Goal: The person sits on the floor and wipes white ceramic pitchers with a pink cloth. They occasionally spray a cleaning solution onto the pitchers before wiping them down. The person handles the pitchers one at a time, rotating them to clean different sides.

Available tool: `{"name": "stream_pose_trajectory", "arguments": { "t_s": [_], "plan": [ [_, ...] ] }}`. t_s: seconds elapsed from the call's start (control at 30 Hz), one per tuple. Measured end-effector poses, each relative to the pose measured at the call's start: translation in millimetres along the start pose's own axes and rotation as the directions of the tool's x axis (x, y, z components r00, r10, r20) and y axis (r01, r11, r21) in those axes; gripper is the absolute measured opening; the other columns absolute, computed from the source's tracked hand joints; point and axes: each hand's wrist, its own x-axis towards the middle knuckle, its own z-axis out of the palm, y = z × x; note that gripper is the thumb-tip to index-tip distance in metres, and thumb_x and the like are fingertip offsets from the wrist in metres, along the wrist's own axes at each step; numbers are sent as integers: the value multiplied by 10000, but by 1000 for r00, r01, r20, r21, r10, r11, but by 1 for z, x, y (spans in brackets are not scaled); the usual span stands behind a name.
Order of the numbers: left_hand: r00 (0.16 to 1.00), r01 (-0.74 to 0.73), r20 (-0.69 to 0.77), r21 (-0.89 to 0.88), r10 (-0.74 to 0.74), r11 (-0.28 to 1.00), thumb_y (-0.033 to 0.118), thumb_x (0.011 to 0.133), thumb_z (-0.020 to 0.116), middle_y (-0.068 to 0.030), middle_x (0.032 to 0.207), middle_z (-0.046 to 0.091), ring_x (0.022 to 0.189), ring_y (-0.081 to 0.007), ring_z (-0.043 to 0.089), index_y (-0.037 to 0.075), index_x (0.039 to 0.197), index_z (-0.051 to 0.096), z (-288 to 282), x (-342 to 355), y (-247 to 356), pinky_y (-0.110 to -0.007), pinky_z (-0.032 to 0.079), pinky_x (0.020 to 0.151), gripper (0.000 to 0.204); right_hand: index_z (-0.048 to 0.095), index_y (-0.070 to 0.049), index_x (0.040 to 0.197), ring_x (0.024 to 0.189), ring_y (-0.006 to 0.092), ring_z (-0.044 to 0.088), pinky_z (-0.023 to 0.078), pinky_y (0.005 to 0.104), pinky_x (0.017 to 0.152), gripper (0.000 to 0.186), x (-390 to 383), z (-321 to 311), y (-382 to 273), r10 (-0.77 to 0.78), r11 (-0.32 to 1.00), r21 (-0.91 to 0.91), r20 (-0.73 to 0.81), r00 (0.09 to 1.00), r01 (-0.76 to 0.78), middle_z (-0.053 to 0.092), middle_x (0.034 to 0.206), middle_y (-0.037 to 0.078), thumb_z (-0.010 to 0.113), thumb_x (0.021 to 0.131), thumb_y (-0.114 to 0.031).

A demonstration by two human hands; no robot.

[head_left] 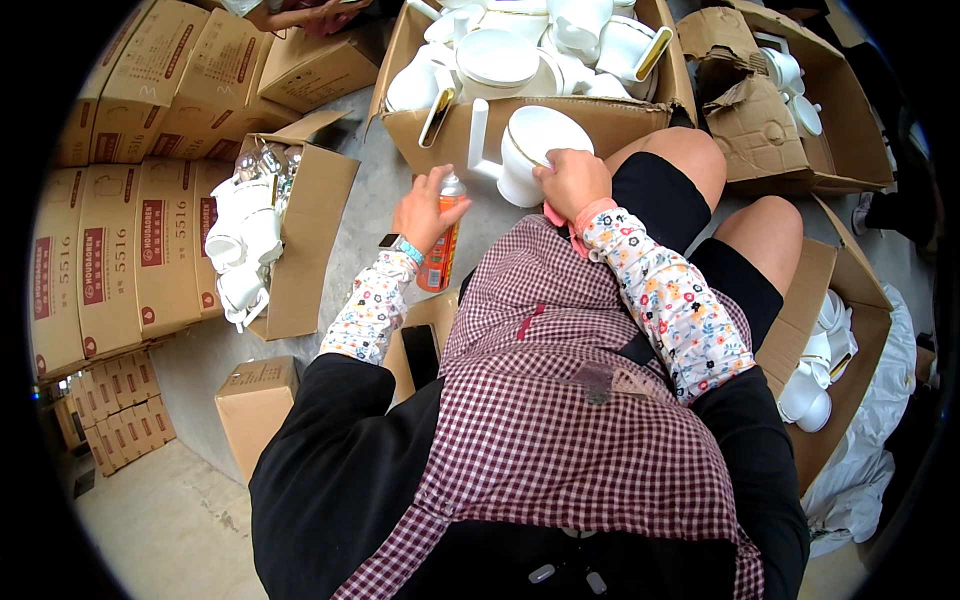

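Note:
My left hand is closed round the upper part of an orange spray can with a pale top, held upright beside my lap. With my right hand I grip the rim side of a white jug, tilted above my knees. Its long straight handle points away to the left. A bit of pink cloth shows under my right hand; how it is held is hidden. Just beyond the jug, an open carton is heaped with white jugs, some with gold-trimmed handles.
At left stand stacked closed cartons and an open carton of white parts. Two open cartons with white ware are on the right. A phone lies by a small box. Another person's hands show at the top.

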Motion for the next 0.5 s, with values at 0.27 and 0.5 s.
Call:
{"name": "stream_pose_trajectory", "arguments": {
  "t_s": [0.27,0.5],
  "plan": [
    [993,-119,-15,28,120,992,470,759,709,-97,969,587,775,-318,644,193,1268,497,7,-5,5,-423,520,634,618,721,-48,815,750,361,661,527,439,722,243,1,0,0,2,1000,4,4,1000,-2,675,772,182,665,797,-283],
    [974,-222,52,73,218,972,479,763,707,-97,981,564,747,-311,644,212,1280,503,14,-8,11,-422,521,622,617,724,-51,864,780,365,660,522,441,748,267,2,0,3,33,997,65,-29,999,-31,679,797,178,662,796,-302]
  ]
}}
